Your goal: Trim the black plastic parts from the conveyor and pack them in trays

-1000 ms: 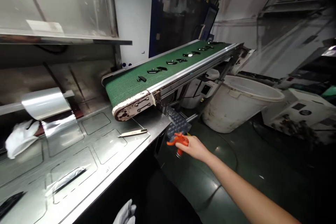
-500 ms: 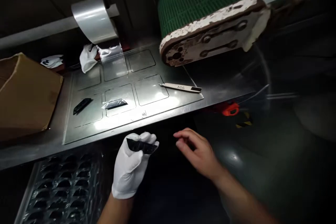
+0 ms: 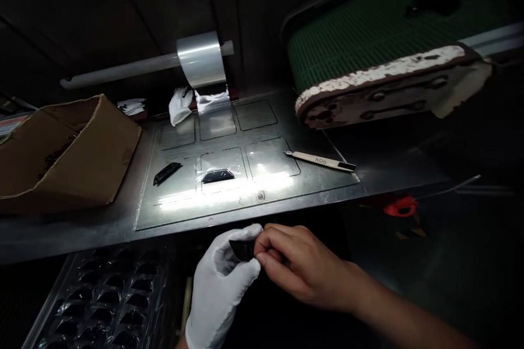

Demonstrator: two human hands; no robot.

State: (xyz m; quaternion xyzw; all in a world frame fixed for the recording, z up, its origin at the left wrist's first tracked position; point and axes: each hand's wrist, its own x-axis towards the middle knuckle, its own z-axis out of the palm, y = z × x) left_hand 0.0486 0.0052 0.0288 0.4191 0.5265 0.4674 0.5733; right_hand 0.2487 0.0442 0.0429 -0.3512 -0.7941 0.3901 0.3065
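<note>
- Head view: black part point(image 3: 242, 250) is just off the table's near edge, between both hands, mid-scene.
- L hand point(image 3: 221, 283), white glove: grip narrow, thumb + fingers closed round the part.
- R hand point(image 3: 303, 262), bare: fingertips drawn in tight on the part's right end; exact contact pt hidden.
- Handling (judging by looks): prob. light, stiff plastic; glossy, so maybe slippery & easily marked. Best held by the ends/edges, w/ little pressure on the shiny face.
- On table point(image 3: 278, 202), near side: a dark piece point(image 3: 167, 173) to the left, a glossy piece point(image 3: 218, 175) w/ clear film just right of it; knife-like tool point(image 3: 321, 161) marked "A06" farther right.
- Far side: film roll point(image 3: 202, 60) on a bar, white glove point(image 3: 180, 106) near it.
- Left: cardboard box point(image 3: 118, 147); near left, below table level, clear tray point(image 3: 35, 332) w/ rows of dark pieces.
- Far right: green conveyor point(image 3: 327, 54).
</note>
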